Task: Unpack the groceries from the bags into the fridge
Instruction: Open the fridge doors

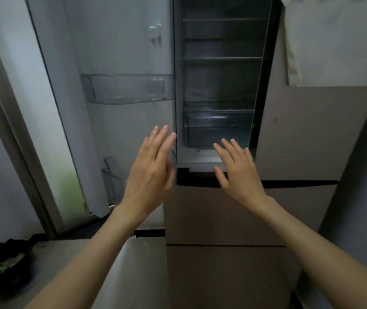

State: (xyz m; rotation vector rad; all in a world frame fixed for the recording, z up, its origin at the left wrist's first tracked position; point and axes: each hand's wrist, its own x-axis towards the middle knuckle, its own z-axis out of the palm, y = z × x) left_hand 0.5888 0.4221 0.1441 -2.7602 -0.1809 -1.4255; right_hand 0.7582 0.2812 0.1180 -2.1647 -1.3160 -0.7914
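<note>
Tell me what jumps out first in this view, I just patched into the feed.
Two bare hands, the left hand and right hand, stretch forward mid-frame with fingers straight, holding nothing. Behind them the fridge stands with its left door swung open, showing dark bare shelves, a clear drawer low inside, and a clear door bin. A black bag with something green in it sits at bottom left.

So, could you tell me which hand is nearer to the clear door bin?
Left. The left hand is just below the clear door bin; the right hand is off to its right, before the fridge drawer.
</note>
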